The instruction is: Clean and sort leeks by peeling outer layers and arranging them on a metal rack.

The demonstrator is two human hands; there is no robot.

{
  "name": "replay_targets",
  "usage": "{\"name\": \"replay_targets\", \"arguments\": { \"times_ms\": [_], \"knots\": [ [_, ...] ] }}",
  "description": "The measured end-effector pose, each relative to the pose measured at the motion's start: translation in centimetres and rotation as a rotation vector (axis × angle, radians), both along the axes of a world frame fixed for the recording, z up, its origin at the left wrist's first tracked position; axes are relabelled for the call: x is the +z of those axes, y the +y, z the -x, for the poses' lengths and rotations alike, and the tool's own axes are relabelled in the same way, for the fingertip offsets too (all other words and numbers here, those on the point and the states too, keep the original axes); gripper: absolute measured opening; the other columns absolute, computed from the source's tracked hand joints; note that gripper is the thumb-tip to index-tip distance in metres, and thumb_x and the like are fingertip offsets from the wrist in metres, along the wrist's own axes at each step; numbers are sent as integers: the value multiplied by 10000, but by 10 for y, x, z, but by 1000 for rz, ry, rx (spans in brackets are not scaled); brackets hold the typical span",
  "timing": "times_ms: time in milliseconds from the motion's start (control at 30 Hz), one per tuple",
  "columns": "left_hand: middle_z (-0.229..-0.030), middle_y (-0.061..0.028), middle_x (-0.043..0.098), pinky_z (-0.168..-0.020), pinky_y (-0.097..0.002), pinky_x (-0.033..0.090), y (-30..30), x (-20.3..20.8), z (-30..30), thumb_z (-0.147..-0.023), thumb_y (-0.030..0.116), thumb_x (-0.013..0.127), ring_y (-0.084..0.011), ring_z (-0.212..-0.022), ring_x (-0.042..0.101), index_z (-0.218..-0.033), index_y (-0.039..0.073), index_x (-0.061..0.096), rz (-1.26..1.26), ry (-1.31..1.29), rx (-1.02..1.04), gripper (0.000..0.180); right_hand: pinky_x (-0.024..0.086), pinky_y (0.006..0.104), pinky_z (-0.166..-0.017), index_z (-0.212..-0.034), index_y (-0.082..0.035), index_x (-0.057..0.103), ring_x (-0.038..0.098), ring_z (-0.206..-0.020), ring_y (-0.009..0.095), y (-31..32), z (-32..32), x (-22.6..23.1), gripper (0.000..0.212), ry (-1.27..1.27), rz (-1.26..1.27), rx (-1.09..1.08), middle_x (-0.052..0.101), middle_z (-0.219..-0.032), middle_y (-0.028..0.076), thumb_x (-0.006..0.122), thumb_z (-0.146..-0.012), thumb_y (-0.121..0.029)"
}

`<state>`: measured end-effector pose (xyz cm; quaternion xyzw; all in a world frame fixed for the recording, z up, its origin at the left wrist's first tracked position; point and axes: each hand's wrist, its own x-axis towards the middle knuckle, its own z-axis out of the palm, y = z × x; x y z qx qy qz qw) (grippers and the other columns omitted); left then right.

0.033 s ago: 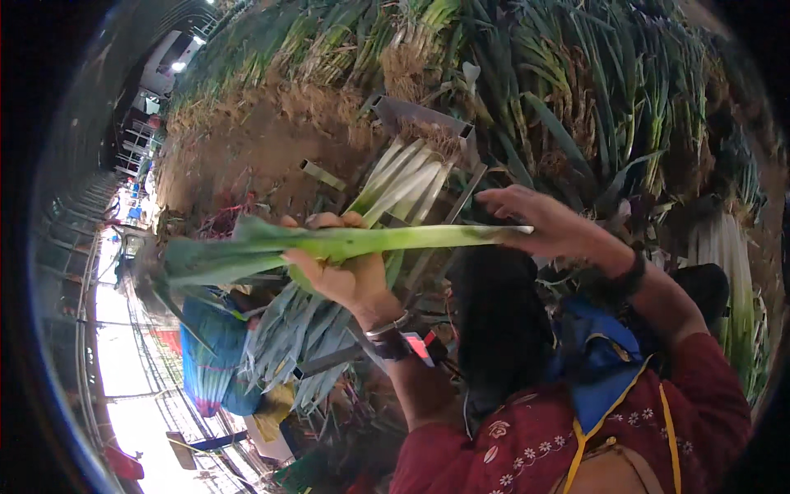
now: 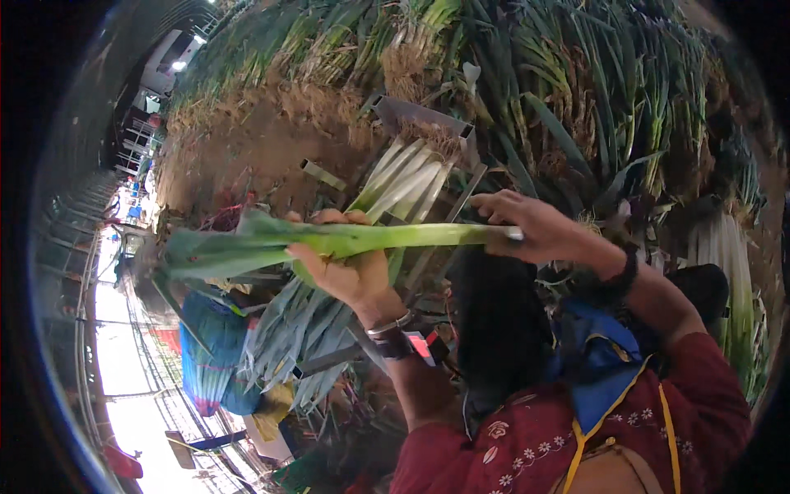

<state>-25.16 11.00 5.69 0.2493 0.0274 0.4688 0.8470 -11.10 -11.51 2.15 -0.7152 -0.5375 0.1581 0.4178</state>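
A single leek (image 2: 387, 237) lies across my view, its green leaves to the left and its white end to the right. My left hand (image 2: 346, 267) is closed around it where the leaves begin to fan. At the white end, my right hand (image 2: 531, 226) has its fingers wrapped over the shaft, with the pale tip showing past them. Below the held leek, several more leeks (image 2: 420, 177) rest in a metal frame (image 2: 424, 119), roots at the far end and grey-green leaves (image 2: 300, 329) hanging toward me.
A long heap of leeks (image 2: 576, 99) with soil-covered roots spreads across the far side. Cleaner white-stemmed leeks (image 2: 732, 272) lie at the right. A blue-green wrapped bundle (image 2: 214, 346) sits at the left. One short metal tube (image 2: 322, 174) sticks up beyond the frame.
My right hand has shifted slightly left along the white shaft, and its fingers have curled over it. The left hand keeps its hold and the leek has barely moved.
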Motion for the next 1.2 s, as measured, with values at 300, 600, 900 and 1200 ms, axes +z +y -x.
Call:
{"name": "replay_targets", "arguments": {
  "times_ms": [300, 600, 900, 1200],
  "knots": [
    [-1029, -86, 634, -845, -402, 448, -30, 1, -33, -944, 433, 573, -234, -896, 565, -1200, 143, 559, 247, 168, 32, 387, 514, 445, -722, -1410, -83, 374, 632, -918, 368, 53, 34, 16, 760, -259, -8, -198, 615, -1034, 157, 719, -747, -222],
    [-878, -21, 547, -841, -368, 469, -74, 13, -40, -947, 349, 618, -181, -851, 540, -979, 98, 546, 64, 379, -43, 263, 514, 424, -710, -1206, -148, 539, 652, -858, 311, 70, 26, 3, 525, -211, 58, -335, 654, -973, 84, 699, -706, -127],
    [-825, -5, 525, -789, -405, 478, -37, 16, -12, -933, 389, 618, -164, -780, 516, -917, 117, 525, 130, 218, -21, 288, 526, 392, -751, -1014, -146, 636, 648, -889, 277, -27, -40, -72, 335, -520, 10, -441, 633, -946, 45, 666, -681, -130],
    [-773, 24, 512, -786, -349, 420, 46, 43, 55, -896, 472, 633, -129, -725, 512, -950, 121, 554, -190, -112, 80, 363, 516, 441, -795, -1123, -123, 638, 636, -935, 355, -214, -129, -128, 321, -200, 1192, -807, 660, -1004, 136, 561, -847, -269]
  ]
}}
